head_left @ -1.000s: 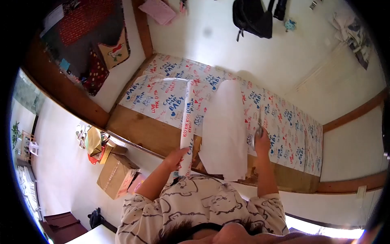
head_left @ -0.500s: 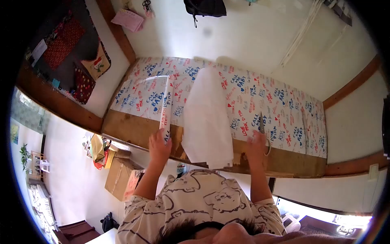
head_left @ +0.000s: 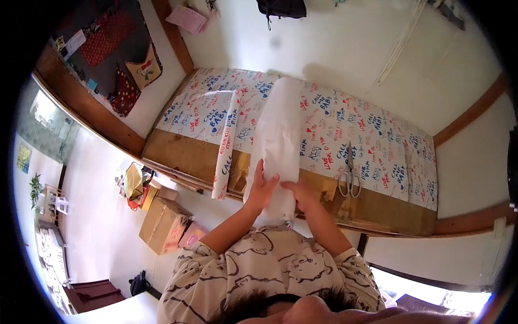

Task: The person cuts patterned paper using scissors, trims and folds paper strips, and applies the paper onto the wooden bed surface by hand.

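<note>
Both my hands are at the near part of a white paper roll (head_left: 280,129) that lies lengthwise over the patterned sheet. My left hand (head_left: 262,189) presses against its left side, fingers pointing up and wrapped along it. From the right, my right hand (head_left: 299,194) grips the roll's edge with its thumb on top. To the left lies a narrow strip of printed paper (head_left: 225,148), its lower end over the brown cardboard edge. Scissors (head_left: 350,175) rest on the right, blades pointing away, touched by neither hand.
The patterned sheet (head_left: 377,146) covers a cardboard-topped surface (head_left: 183,154) against the wall. Cardboard boxes (head_left: 162,224) stand on the floor at left. A black bag (head_left: 281,7) and pink papers (head_left: 186,19) hang on the wall.
My right hand has let go of the scissors, which now lie on the sheet. My left hand has left the printed strip. Both hands have moved inward to the white roll, which looks narrower.
</note>
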Demonstrator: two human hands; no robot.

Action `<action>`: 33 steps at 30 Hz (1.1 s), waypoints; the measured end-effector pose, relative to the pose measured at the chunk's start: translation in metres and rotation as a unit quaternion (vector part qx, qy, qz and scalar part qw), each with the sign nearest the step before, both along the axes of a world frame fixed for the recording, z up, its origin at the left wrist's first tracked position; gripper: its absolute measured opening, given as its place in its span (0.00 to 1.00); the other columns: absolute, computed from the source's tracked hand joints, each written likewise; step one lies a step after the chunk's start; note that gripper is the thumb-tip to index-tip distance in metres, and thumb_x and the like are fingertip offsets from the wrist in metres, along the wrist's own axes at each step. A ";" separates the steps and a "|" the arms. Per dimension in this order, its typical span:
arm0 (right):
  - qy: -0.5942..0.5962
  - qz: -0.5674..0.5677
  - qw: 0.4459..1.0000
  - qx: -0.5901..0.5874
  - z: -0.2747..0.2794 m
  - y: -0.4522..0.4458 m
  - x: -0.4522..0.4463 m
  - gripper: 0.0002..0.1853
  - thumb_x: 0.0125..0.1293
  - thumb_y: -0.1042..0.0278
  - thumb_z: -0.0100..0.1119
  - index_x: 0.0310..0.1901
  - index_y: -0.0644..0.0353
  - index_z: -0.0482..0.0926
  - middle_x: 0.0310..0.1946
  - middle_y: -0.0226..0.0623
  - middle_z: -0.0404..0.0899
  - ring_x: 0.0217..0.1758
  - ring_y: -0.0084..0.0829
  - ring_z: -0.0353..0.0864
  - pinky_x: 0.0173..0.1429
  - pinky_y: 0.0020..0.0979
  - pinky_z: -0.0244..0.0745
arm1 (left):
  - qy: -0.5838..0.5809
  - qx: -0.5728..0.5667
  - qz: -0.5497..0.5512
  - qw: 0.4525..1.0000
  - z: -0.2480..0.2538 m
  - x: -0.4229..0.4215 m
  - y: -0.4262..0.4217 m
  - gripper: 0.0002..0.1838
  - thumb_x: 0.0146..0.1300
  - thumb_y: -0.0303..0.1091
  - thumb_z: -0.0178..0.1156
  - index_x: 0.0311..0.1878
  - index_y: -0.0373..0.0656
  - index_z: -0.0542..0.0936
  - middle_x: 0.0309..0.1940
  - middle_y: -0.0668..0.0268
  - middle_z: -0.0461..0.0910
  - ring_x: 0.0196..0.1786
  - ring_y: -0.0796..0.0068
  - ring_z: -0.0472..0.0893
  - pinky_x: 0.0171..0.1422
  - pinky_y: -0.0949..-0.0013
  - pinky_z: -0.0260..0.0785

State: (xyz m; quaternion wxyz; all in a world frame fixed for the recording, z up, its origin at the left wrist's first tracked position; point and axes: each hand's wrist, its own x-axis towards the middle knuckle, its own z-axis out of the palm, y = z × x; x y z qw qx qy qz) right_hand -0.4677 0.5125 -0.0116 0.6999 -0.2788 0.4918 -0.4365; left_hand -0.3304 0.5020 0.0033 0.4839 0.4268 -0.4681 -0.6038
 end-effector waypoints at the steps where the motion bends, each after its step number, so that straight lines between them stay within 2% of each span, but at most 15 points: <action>1: 0.027 -0.030 0.999 -0.026 0.005 0.008 0.001 0.26 0.49 0.73 0.55 0.53 0.64 0.64 0.44 0.41 0.72 0.44 0.33 0.73 0.46 0.31 0.70 | -0.020 -0.012 -0.019 1.000 0.005 0.003 0.007 0.41 0.56 0.36 0.56 0.64 0.33 0.41 0.60 0.50 0.53 0.62 0.64 0.58 0.61 0.66 0.55; 2: 0.031 -0.035 0.998 -0.031 0.011 0.016 0.001 0.26 0.49 0.73 0.55 0.53 0.64 0.64 0.44 0.41 0.72 0.44 0.33 0.73 0.46 0.31 0.70 | -0.040 -0.022 -0.037 0.998 0.007 0.007 0.013 0.43 0.55 0.35 0.57 0.64 0.33 0.40 0.60 0.51 0.54 0.61 0.66 0.58 0.61 0.67 0.56; 4: 0.009 -0.158 0.987 0.009 0.037 0.038 0.009 0.28 0.46 0.80 0.51 0.54 0.65 0.62 0.43 0.43 0.72 0.43 0.35 0.74 0.47 0.31 0.70 | -0.007 -0.025 -0.046 0.999 0.010 0.013 0.020 0.43 0.54 0.34 0.59 0.64 0.34 0.41 0.59 0.53 0.55 0.60 0.68 0.60 0.60 0.67 0.57; 7: -0.065 -0.144 0.987 -0.016 0.030 0.067 0.009 0.30 0.45 0.80 0.52 0.55 0.65 0.61 0.42 0.42 0.72 0.42 0.36 0.74 0.46 0.31 0.70 | 0.040 0.045 -0.123 0.991 0.031 0.032 0.037 0.37 0.55 0.34 0.57 0.62 0.34 0.48 0.55 0.56 0.61 0.57 0.69 0.64 0.58 0.68 0.59; 9: -0.050 -0.153 0.987 -0.023 0.022 0.086 0.026 0.30 0.45 0.80 0.52 0.54 0.64 0.61 0.42 0.42 0.72 0.42 0.35 0.74 0.46 0.30 0.70 | 0.123 0.156 -0.241 0.950 0.034 0.048 0.050 0.31 0.57 0.34 0.56 0.59 0.34 0.55 0.51 0.59 0.67 0.53 0.71 0.67 0.55 0.69 0.62; 12: -0.023 -0.148 0.988 -0.024 0.018 0.109 0.058 0.28 0.47 0.78 0.52 0.54 0.64 0.62 0.41 0.39 0.73 0.42 0.31 0.73 0.46 0.28 0.69 | 0.104 0.164 -0.230 0.954 0.026 0.070 0.080 0.25 0.58 0.35 0.55 0.55 0.34 0.62 0.45 0.61 0.71 0.47 0.74 0.71 0.50 0.70 0.65; 15: 0.095 -0.132 0.981 -0.108 0.018 0.129 0.099 0.24 0.53 0.74 0.52 0.54 0.65 0.63 0.41 0.36 0.73 0.44 0.26 0.71 0.48 0.26 0.66 | 0.115 0.252 -0.195 0.941 0.035 0.115 0.100 0.21 0.59 0.37 0.54 0.52 0.35 0.66 0.42 0.62 0.73 0.43 0.75 0.74 0.45 0.71 0.68; 19: 0.044 -0.161 0.983 -0.080 0.016 0.161 0.134 0.22 0.56 0.74 0.52 0.54 0.64 0.64 0.43 0.36 0.72 0.45 0.25 0.70 0.49 0.25 0.66 | 0.209 0.262 -0.136 0.932 0.012 0.155 0.119 0.19 0.61 0.37 0.51 0.52 0.37 0.66 0.43 0.62 0.74 0.43 0.72 0.75 0.47 0.68 0.69; 21: -0.033 -0.101 0.994 0.024 0.018 0.181 0.147 0.20 0.57 0.73 0.52 0.52 0.65 0.66 0.43 0.35 0.73 0.46 0.24 0.70 0.50 0.26 0.66 | 0.244 0.270 -0.121 0.924 0.003 0.167 0.133 0.19 0.61 0.36 0.51 0.52 0.38 0.66 0.44 0.61 0.74 0.44 0.70 0.76 0.49 0.66 0.70; 22: -0.036 -0.108 0.993 0.023 0.016 0.190 0.155 0.20 0.57 0.73 0.52 0.52 0.65 0.66 0.43 0.35 0.73 0.46 0.24 0.70 0.50 0.26 0.66 | 0.279 0.277 -0.127 0.911 0.000 0.170 0.138 0.19 0.61 0.37 0.51 0.52 0.39 0.66 0.44 0.62 0.74 0.45 0.72 0.75 0.50 0.67 0.69; 24: 0.104 -0.083 0.989 -0.063 0.012 0.206 0.169 0.17 0.58 0.74 0.51 0.50 0.65 0.69 0.43 0.35 0.73 0.46 0.24 0.70 0.50 0.26 0.66 | 0.309 0.285 -0.144 0.896 -0.006 0.177 0.145 0.19 0.61 0.37 0.52 0.52 0.39 0.66 0.44 0.63 0.74 0.46 0.73 0.74 0.51 0.68 0.68; 26: 0.116 -0.127 0.983 -0.070 0.005 0.217 0.172 0.16 0.57 0.73 0.49 0.49 0.65 0.70 0.40 0.34 0.75 0.42 0.24 0.72 0.47 0.26 0.68 | 0.273 0.262 -0.183 0.907 -0.012 0.181 0.152 0.20 0.60 0.34 0.52 0.54 0.39 0.65 0.46 0.62 0.73 0.48 0.69 0.73 0.53 0.65 0.67; 30: 0.236 -0.094 0.964 -0.082 -0.011 0.229 0.157 0.19 0.54 0.71 0.48 0.49 0.65 0.69 0.35 0.38 0.77 0.36 0.26 0.75 0.42 0.29 0.70 | 0.239 0.211 -0.184 0.930 -0.017 0.196 0.125 0.19 0.59 0.33 0.54 0.52 0.40 0.67 0.46 0.63 0.73 0.48 0.70 0.74 0.52 0.65 0.68; 32: 0.348 0.035 0.934 -0.069 0.007 0.232 0.151 0.20 0.53 0.70 0.49 0.50 0.63 0.68 0.34 0.42 0.77 0.36 0.29 0.75 0.43 0.31 0.69 | 0.282 0.249 -0.095 0.922 -0.006 0.202 0.109 0.20 0.59 0.32 0.54 0.53 0.38 0.65 0.47 0.61 0.72 0.48 0.66 0.73 0.54 0.63 0.67; 33: 0.346 0.049 0.934 -0.075 0.009 0.233 0.149 0.21 0.53 0.68 0.49 0.51 0.62 0.67 0.35 0.47 0.76 0.38 0.36 0.76 0.45 0.34 0.68 | 0.280 0.251 -0.102 0.921 -0.006 0.203 0.109 0.20 0.59 0.32 0.54 0.53 0.38 0.65 0.47 0.61 0.72 0.48 0.66 0.73 0.54 0.63 0.67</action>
